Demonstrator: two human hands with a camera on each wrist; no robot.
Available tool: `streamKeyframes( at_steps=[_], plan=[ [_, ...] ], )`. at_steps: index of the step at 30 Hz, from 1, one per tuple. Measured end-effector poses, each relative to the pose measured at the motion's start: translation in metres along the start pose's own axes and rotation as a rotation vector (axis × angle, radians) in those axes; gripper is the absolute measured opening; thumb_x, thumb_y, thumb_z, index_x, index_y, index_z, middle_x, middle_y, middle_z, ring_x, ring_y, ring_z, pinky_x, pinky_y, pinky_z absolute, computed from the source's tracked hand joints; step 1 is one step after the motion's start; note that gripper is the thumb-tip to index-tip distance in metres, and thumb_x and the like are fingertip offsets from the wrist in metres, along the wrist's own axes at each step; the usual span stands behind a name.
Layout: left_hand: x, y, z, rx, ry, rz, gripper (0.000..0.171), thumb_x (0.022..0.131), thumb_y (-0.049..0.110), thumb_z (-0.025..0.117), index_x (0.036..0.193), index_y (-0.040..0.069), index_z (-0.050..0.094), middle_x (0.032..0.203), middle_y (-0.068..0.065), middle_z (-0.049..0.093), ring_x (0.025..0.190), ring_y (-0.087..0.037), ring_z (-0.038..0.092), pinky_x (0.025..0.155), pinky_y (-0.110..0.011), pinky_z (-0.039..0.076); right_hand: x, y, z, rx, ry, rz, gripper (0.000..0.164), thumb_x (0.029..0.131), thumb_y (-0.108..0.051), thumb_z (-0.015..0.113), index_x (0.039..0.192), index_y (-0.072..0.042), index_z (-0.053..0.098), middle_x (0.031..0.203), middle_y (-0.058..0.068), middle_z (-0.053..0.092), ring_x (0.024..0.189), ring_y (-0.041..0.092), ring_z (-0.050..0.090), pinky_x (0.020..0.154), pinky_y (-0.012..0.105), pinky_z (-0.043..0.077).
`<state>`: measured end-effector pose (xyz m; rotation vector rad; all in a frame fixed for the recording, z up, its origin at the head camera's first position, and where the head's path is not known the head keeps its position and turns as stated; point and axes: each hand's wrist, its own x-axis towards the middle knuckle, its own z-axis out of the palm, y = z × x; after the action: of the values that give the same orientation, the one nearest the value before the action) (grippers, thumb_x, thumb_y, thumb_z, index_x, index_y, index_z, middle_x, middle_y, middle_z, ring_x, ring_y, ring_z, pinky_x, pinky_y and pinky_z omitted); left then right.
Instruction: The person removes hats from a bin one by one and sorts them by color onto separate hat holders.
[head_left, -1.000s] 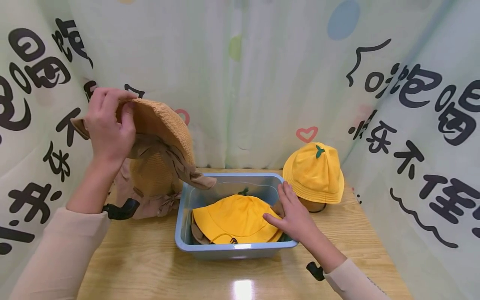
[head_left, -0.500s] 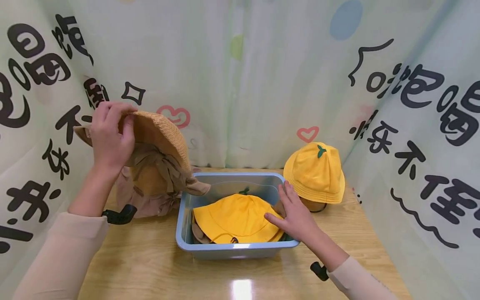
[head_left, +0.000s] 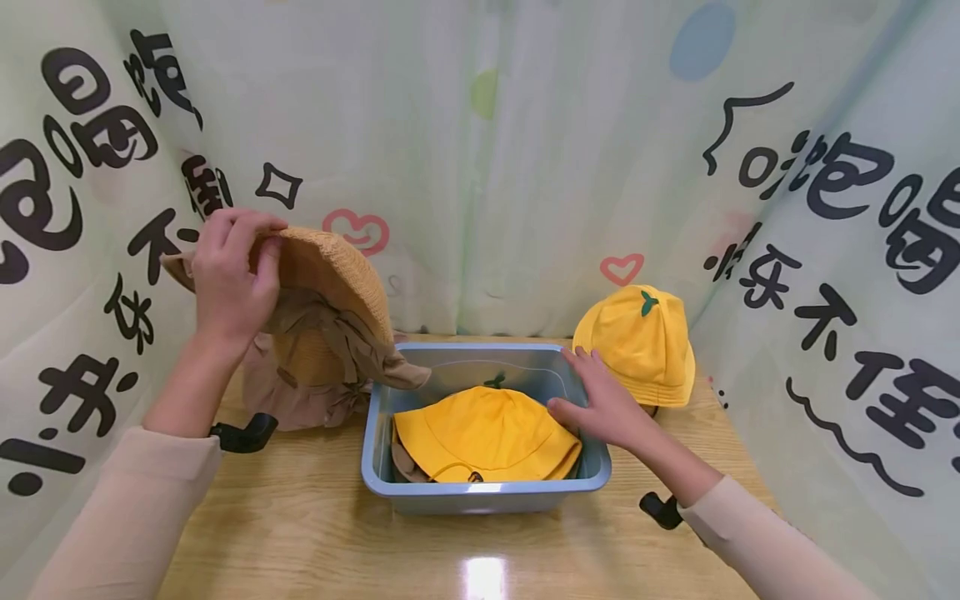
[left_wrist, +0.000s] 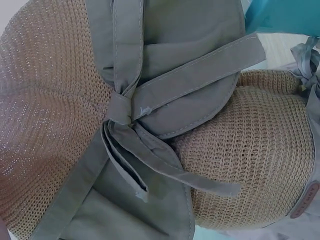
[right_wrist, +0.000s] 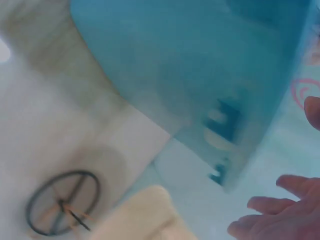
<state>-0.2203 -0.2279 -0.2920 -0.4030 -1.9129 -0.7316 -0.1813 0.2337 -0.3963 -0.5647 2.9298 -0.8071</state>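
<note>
My left hand [head_left: 236,283] pinches the edge of a tan knit sun hat [head_left: 360,271] with a taupe cloth brim and bow [left_wrist: 120,107]. It hangs tilted above a second knit hat [head_left: 311,358], which has a pinkish cloth brim and small label and sits on the table left of the blue bin [head_left: 487,490]. Inside the bin lies a yellow bucket hat [head_left: 487,433] with a green sprout; something brown shows beneath it. My right hand [head_left: 607,404], fingers spread, is at the bin's right rim; whether it touches is unclear. In the right wrist view, its fingertips [right_wrist: 290,185] hold nothing.
Another yellow sprout hat [head_left: 645,342] sits raised behind my right hand, at the table's back right. A black ring with crossing bars [right_wrist: 62,202] shows in the right wrist view. Printed curtains [head_left: 420,150] enclose the wooden table [head_left: 300,517] at the back and sides.
My left hand has lowered the tan hat closer to the hat below it. My right hand has shifted slightly up and right at the bin's rim.
</note>
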Motion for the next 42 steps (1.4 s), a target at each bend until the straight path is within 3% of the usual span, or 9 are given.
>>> streamKeyframes(
  at_steps=[5,10,21,32,37,42],
  plan=[
    [-0.002,-0.001,0.0,0.006,-0.012,-0.003,0.012,0.098,0.005,0.059,0.103,-0.001,0.068,0.102,-0.023,0.06,0.102,-0.039,0.057,0.088,-0.045,0.043,0.022,-0.022,-0.015,0.042,-0.035,-0.045,0.08,0.094,-0.037,0.067,0.156,-0.003,0.029,0.162,0.026,0.019,0.151,0.047,0.008,0.116,0.066,0.018],
    [-0.003,-0.002,-0.001,0.009,-0.017,0.009,0.013,0.098,0.005,0.058,0.102,-0.002,0.068,0.101,-0.022,0.06,0.102,-0.038,0.058,0.088,-0.046,0.044,0.05,-0.05,-0.02,0.043,-0.045,-0.114,0.074,0.096,-0.035,0.066,0.156,-0.008,0.032,0.163,0.021,0.023,0.151,0.041,0.017,0.116,0.062,0.023],
    [-0.005,0.001,0.001,-0.01,-0.006,0.016,0.01,0.095,0.0,0.06,0.101,-0.001,0.068,0.099,-0.022,0.06,0.098,-0.039,0.057,0.086,-0.046,0.043,0.11,-0.103,-0.009,0.03,-0.053,-0.295,0.067,0.101,-0.035,0.057,0.158,-0.017,0.027,0.163,0.006,0.03,0.149,0.026,0.03,0.118,0.048,0.029],
    [-0.007,0.003,0.0,-0.005,-0.009,0.024,0.01,0.094,-0.002,0.061,0.1,-0.001,0.068,0.1,-0.021,0.061,0.098,-0.037,0.058,0.085,-0.044,0.043,0.151,-0.154,0.003,0.101,-0.03,-0.46,0.055,0.107,-0.027,0.046,0.158,-0.014,0.03,0.161,0.005,0.034,0.148,0.021,0.031,0.12,0.039,0.027],
    [-0.006,0.003,0.001,-0.016,0.022,0.011,0.011,0.092,-0.003,0.063,0.098,0.002,0.07,0.099,-0.019,0.063,0.097,-0.037,0.058,0.085,-0.045,0.042,0.166,-0.171,0.003,0.139,-0.009,-0.491,0.053,0.107,-0.022,0.046,0.157,-0.017,0.031,0.159,0.005,0.037,0.147,0.019,0.034,0.119,0.036,0.029],
    [-0.007,0.002,0.001,-0.014,0.04,0.011,0.012,0.092,-0.005,0.062,0.097,0.002,0.07,0.098,-0.02,0.062,0.097,-0.038,0.058,0.084,-0.047,0.042,0.174,-0.186,0.005,0.225,-0.029,-0.448,0.052,0.107,-0.019,0.045,0.157,-0.023,0.033,0.154,0.003,0.046,0.14,0.018,0.045,0.109,0.034,0.042]
  ],
)
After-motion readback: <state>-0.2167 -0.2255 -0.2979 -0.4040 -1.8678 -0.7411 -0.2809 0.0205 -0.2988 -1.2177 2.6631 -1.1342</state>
